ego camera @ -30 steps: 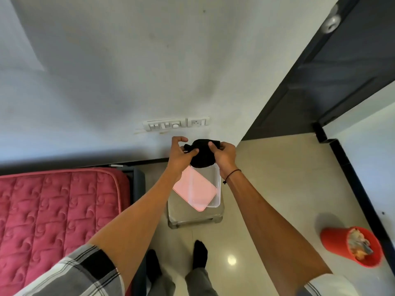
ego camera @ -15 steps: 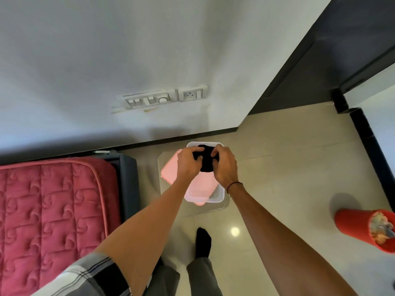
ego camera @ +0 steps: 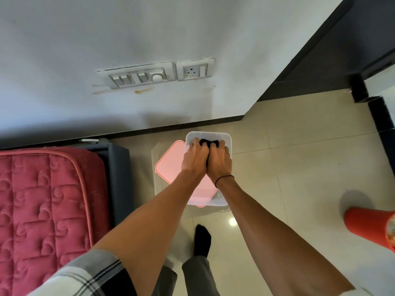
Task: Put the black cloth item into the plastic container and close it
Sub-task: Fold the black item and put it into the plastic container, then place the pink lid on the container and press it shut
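Observation:
A clear plastic container (ego camera: 222, 136) stands on a small stool near the wall. Its pink lid (ego camera: 171, 165) lies askew across the container's near half, partly under my arms. The black cloth item (ego camera: 210, 143) is bunched inside the container's far end, mostly covered by my fingers. My left hand (ego camera: 193, 160) and my right hand (ego camera: 220, 162) sit side by side, both pressed down and closed on the cloth inside the container.
The clear stool (ego camera: 157, 150) stands on a beige tiled floor. A red quilted mattress (ego camera: 44, 206) on a grey frame lies to the left. An orange bin (ego camera: 372, 227) sits at the right edge. A switch panel (ego camera: 154, 74) is on the wall.
Both hands came down from chest height with the black cloth and pushed it into the container's far end. The view tilted downward.

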